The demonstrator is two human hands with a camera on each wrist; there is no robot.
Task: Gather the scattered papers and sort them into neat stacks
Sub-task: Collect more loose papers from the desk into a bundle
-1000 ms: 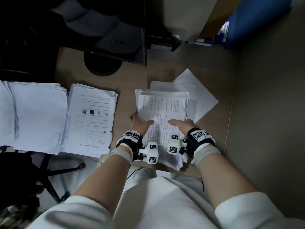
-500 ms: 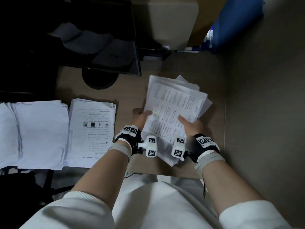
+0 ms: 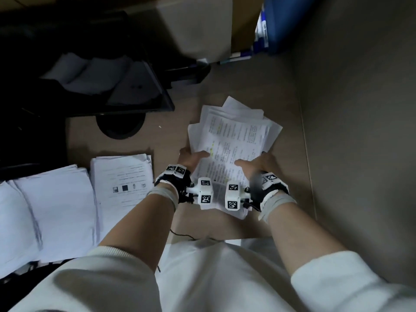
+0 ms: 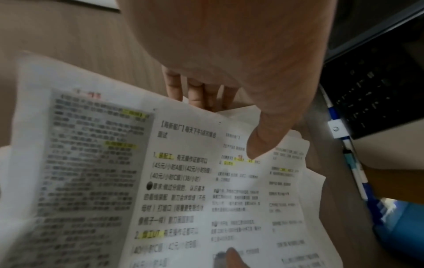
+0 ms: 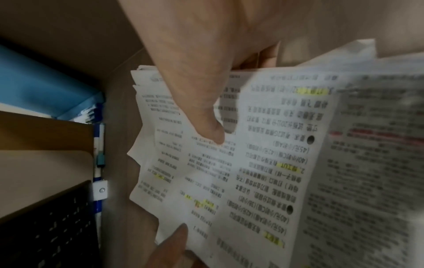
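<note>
**White sheaf held in both hands above the desk**

White sleeves (image 3: 108, 273) frame the lower edge of the head view, and both bare forearms reach forward from them. The left hand (image 3: 191, 159) grips the left edge of a sheaf of printed papers (image 3: 234, 140): its thumb lies on the top sheet and its fingers (image 4: 199, 94) curl underneath. The right hand (image 3: 258, 163) grips the opposite edge the same way, thumb pressed on the printed face, fingers tucked below. The sheaf is uneven, with corners fanning out at the far end, and its top page carries dense text with yellow highlights. It is tilted, angled away to the right over the wooden desk (image 3: 171, 136).

To the left lie two stacks on the desk: a printed stack (image 3: 121, 179) just beside the left wrist, and a larger plain white stack (image 3: 49, 212) touching it on its outer side. Farther back stands a dark monitor (image 3: 108, 86) on a round base. A blue folder (image 3: 281, 21) sits at the far right corner, with pens (image 5: 99, 156) lined up along the back edge.
</note>
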